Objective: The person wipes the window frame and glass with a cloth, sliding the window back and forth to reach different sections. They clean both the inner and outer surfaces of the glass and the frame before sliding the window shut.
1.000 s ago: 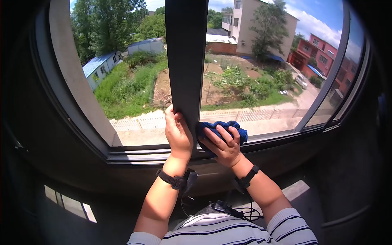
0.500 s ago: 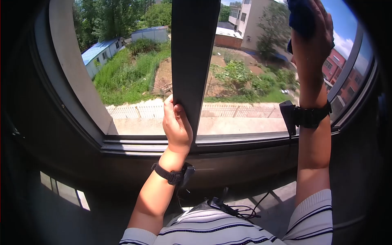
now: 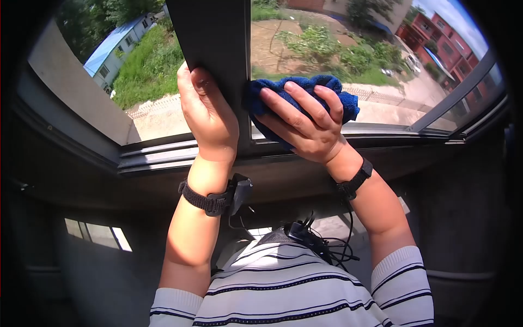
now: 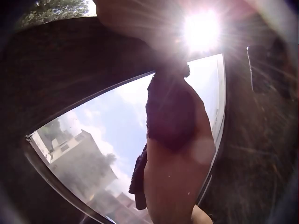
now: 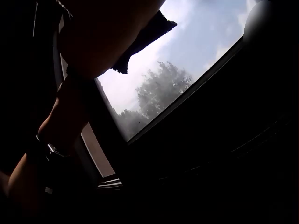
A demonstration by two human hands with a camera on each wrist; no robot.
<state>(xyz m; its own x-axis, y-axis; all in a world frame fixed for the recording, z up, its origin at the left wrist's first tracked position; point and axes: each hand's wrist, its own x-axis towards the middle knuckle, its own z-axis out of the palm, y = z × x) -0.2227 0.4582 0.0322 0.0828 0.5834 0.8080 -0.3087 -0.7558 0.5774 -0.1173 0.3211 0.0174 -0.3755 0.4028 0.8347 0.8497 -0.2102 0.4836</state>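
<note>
While its fingers curved over a wadded blue cloth [image 3: 313,83], the right grip [image 3: 305,128] held that cloth against the pane [image 3: 327,43]. The cloth sat low on the glass, touching the right side of the dark bar [image 3: 212,38] and just above the bottom rail [image 3: 163,155]. The left grip [image 3: 210,117] clasped the bar from its other side at nearly the same height, fingers curled round the left edge.

The step in hand looked like wiping the glass where it met the bar. Done well, it would call for firm, even pressure and a fold of cloth pushed right into the corner of bar and rail, where dirt tends to gather. The left grip would need to brace the bar so the frame did not shift under the push.

Black straps [image 3: 207,201] circled both wrists, and striped sleeves [image 3: 403,272] showed below. Beyond the pane lay green plots, a blue-roofed shed [image 3: 111,46] and a red building [image 3: 436,32]. The wrist views were mostly glare and shadow, and the cloth showed there only as a dark shape.
</note>
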